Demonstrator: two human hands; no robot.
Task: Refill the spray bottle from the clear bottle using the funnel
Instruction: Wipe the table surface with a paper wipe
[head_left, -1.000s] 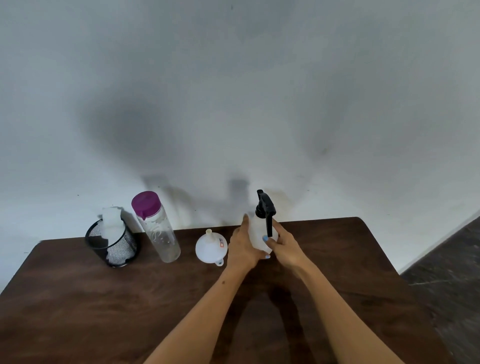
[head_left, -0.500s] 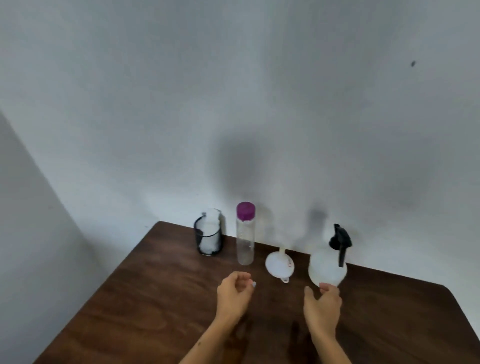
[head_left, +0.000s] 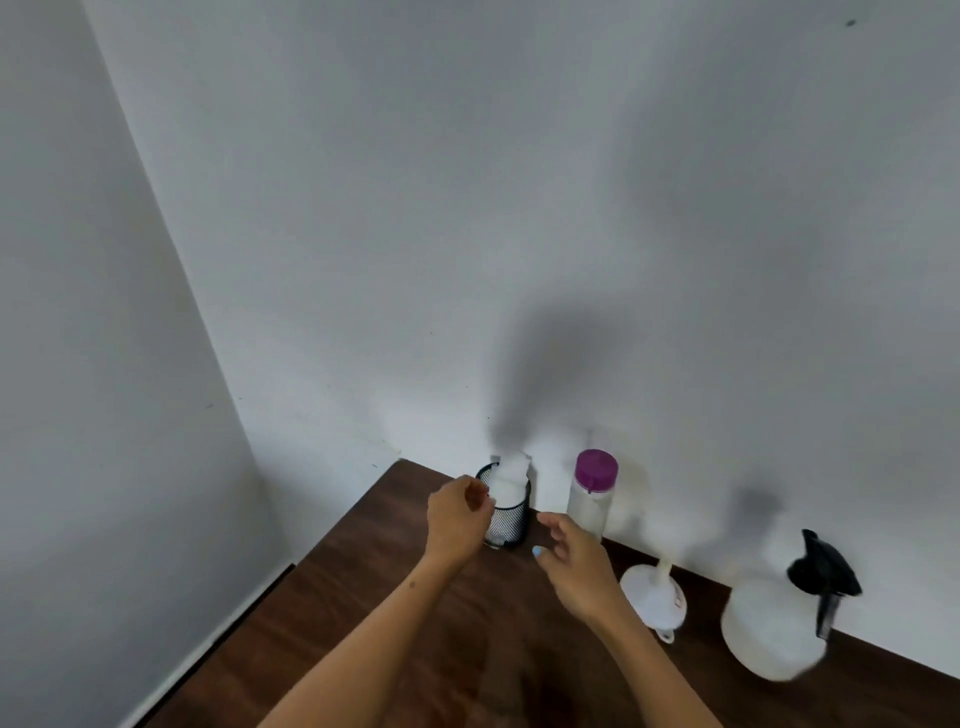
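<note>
the spray bottle, a round white body with a black trigger head, stands at the right end of the row along the back edge of the table, close to the wall; neither hand is on it. just left of it the white funnel rests wide mouth down with its spout pointing up (a small loop tab sticks out toward the near side). left again, a little apart from the funnel, the clear bottle stands upright with its purple cap on.

the right hand hovers above the table in front of the clear bottle, fingers spread and only gently bent, holding nothing; whether a fingertip grazes the bottle's lower part i cannot tell. the left hand is at the near left side of a black mesh cup, its fingers curled toward the rim; it seems to touch the cup, but the blur hides whether it really grips anything. something white stands up out of the cup, beyond the left hand's fingers.

the mesh cup is the leftmost thing in the row, near the table's far left corner, where two pale walls meet.
</note>
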